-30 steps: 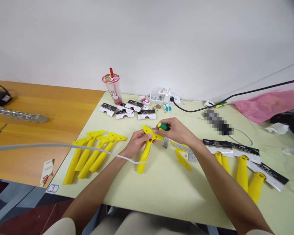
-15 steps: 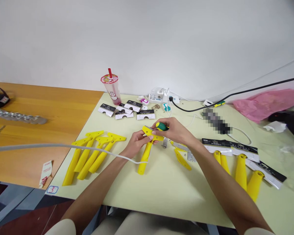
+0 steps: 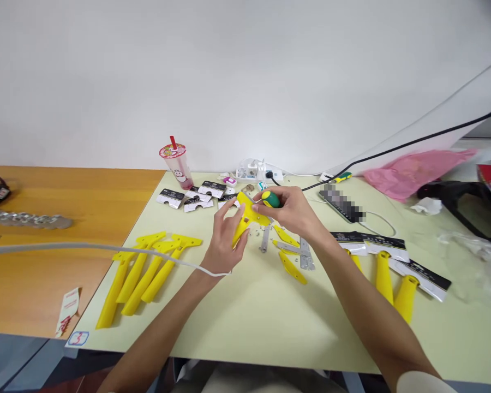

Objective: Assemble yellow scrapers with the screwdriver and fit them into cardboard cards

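Observation:
My left hand is closed around the handle of a yellow T-shaped scraper, its head raised above the table. Between the fingers of my right hand is a screwdriver with a green and yellow handle, held close against the scraper head. Its tip is hard to make out. Below my right hand lie a yellow curved plate, another yellow piece, metal strips and tiny screws. On the left several yellow scrapers rest side by side.
Yellow handles and black-and-white cards lie at right. Behind are more cards, a drink cup, a power strip and a pink bag. A pale cable crosses the left side.
The scraper has turned, so its handle is now mostly behind my left hand, whose fingers have shifted their hold. The screwdriver stays at the scraper head. The whole view has shifted slightly.

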Available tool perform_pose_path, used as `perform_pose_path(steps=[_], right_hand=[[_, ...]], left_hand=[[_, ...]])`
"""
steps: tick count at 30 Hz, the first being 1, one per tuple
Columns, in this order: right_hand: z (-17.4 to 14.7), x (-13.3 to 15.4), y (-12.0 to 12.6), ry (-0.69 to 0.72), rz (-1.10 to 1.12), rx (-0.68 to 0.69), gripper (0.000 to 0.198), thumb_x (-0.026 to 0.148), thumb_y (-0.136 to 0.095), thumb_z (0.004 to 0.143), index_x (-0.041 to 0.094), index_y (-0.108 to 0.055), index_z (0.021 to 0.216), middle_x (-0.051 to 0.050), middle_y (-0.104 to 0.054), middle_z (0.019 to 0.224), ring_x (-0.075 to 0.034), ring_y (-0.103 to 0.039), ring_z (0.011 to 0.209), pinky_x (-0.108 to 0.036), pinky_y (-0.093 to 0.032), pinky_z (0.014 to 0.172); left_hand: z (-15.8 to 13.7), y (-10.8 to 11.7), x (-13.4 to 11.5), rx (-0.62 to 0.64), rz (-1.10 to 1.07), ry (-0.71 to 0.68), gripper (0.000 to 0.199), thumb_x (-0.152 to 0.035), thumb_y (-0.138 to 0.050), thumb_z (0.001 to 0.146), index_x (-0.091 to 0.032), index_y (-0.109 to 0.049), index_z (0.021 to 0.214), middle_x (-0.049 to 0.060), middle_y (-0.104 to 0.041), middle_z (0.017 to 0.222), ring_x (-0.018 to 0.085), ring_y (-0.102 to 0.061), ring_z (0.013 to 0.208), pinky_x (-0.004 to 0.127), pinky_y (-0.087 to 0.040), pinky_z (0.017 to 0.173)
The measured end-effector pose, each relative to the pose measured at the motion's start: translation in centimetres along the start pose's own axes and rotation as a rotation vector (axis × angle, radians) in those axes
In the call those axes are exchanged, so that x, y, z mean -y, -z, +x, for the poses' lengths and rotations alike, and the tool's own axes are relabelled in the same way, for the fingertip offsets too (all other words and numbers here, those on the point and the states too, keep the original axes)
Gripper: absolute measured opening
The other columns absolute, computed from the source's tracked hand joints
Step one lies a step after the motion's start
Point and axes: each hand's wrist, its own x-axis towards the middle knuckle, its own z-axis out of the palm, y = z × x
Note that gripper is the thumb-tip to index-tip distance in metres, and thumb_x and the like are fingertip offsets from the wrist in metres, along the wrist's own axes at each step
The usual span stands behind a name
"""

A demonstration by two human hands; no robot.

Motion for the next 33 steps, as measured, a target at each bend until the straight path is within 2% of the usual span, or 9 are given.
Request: perform_pose_path(steps=[4,11,14,16,20,23,26,28,33], right_hand=[[-0.3,1.0,1.2,0.014,0.095,-0.123,0.038,0.048,-0.095,0.073,0.017,-0.082,0.091,0.003,-0.059,0.070,-0.010,-0.043,0.057,-0.026,-0.035,0.049],[-0.6,1.9,4.7,0.014,0.117,-0.210,0.048,0.061,-0.093,0.076,0.019,-0.081,0.097,0.003,-0.061,0.067,-0.009,-0.043,0.048,-0.025,-0.030,0.041],[-0.4,1.5,6.9,0.032,0.044,-0.268,0.052,0.070,-0.082,0.086,0.019,-0.077,0.098,-0.005,-0.076,0.085,-0.016,-0.066,0.062,-0.026,-0.034,0.043],[0.0,0.6,8.5,-0.015,-0.184,-0.315,0.049,0.068,-0.073,0.096,0.019,-0.073,0.097,-0.007,-0.078,0.084,-0.021,-0.075,0.071,-0.027,-0.039,0.050],[1.7,-3.5,11.5,-0.416,-0.926,-0.169,0.037,0.049,-0.050,0.111,0.019,-0.070,0.105,-0.007,-0.078,0.074,-0.025,-0.079,0.087,-0.031,-0.048,0.073],[2.9,-7.2,12.4,-0.566,-0.998,-0.063,0.029,0.036,-0.055,0.109,0.014,-0.073,0.105,-0.012,-0.079,0.074,-0.031,-0.080,0.094,-0.037,-0.051,0.082],[3.7,-9.8,12.4,-0.635,-0.993,0.023,0.025,0.029,-0.056,0.105,0.012,-0.074,0.102,-0.014,-0.080,0.075,-0.029,-0.080,0.078,-0.040,-0.055,0.085],[4.0,-10.9,12.2,-0.655,-0.973,0.046,0.025,0.027,-0.054,0.105,0.011,-0.074,0.103,-0.019,-0.083,0.093,-0.024,-0.077,0.063,-0.041,-0.058,0.084],[4.6,-12.1,11.8,-0.676,-0.898,0.058,0.025,0.032,-0.051,0.102,0.014,-0.069,0.099,-0.030,-0.078,0.123,-0.022,-0.075,0.056,-0.036,-0.057,0.058]], left_hand=[[2.9,0.9,-0.4,0.117,0.287,-0.322,0.071,-0.009,-0.054,0.109,-0.032,-0.040,0.174,0.021,-0.037,0.179,0.031,-0.064,0.147,0.043,-0.062,0.112],[7.0,-0.3,-0.9,0.190,0.293,-0.446,0.067,-0.006,-0.053,0.108,-0.029,-0.046,0.171,0.020,-0.042,0.176,0.034,-0.063,0.149,0.054,-0.057,0.118],[8.1,-2.0,-1.2,0.107,0.059,-0.307,0.051,-0.015,-0.056,0.110,-0.029,-0.064,0.158,0.019,-0.053,0.170,0.032,-0.068,0.142,0.052,-0.058,0.115],[8.9,-3.0,-1.9,0.001,-0.234,-0.075,0.040,-0.025,-0.063,0.109,-0.027,-0.072,0.147,0.019,-0.064,0.159,0.030,-0.074,0.132,0.044,-0.064,0.103],[11.2,-3.2,-3.8,-0.129,-0.973,0.367,0.038,-0.032,-0.081,0.097,-0.029,-0.071,0.134,0.011,-0.078,0.126,0.021,-0.078,0.099,0.026,-0.060,0.066],[12.5,-1.6,-4.7,-0.164,-1.291,0.436,0.047,-0.034,-0.089,0.087,-0.033,-0.070,0.130,0.008,-0.072,0.122,0.014,-0.070,0.092,0.018,-0.049,0.057],[13.0,0.4,-5.0,-0.112,-1.322,0.487,0.056,-0.043,-0.090,0.081,-0.036,-0.069,0.133,0.010,-0.067,0.130,0.015,-0.063,0.090,0.019,-0.041,0.049],[12.9,1.5,-4.9,-0.081,-1.258,0.519,0.062,-0.050,-0.089,0.079,-0.037,-0.068,0.136,0.012,-0.063,0.135,0.017,-0.060,0.089,0.023,-0.040,0.048],[12.5,2.9,-4.0,-0.057,-1.170,0.517,0.069,-0.055,-0.085,0.081,-0.038,-0.063,0.145,0.014,-0.059,0.144,0.020,-0.059,0.091,0.028,-0.042,0.049]])
